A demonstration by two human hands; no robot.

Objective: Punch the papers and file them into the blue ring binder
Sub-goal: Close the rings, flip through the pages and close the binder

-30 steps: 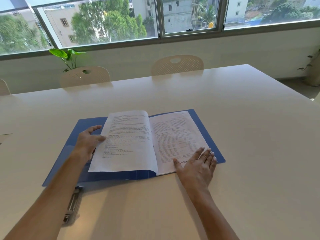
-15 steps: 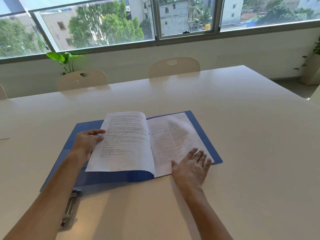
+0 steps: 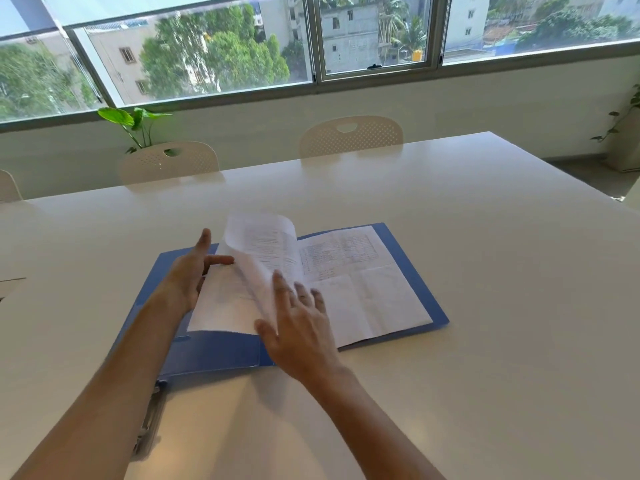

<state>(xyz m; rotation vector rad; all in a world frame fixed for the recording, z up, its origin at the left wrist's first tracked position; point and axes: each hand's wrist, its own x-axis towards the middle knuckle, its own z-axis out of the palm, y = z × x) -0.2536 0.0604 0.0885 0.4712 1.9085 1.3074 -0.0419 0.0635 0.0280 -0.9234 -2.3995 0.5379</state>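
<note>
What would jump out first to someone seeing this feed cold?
A sheet of paper curling up in mid-turn over the open blue ring binder at the table's centre. The left hand hovers open at the sheet's left edge, and the right hand spreads over the pages nearer the camera. A metal hole punch lies partly under the left forearm.

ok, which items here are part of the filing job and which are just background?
Job:
blue ring binder
papers
turning page
hole punch
left hand
right hand

Background:
chairs
plant
table
</note>
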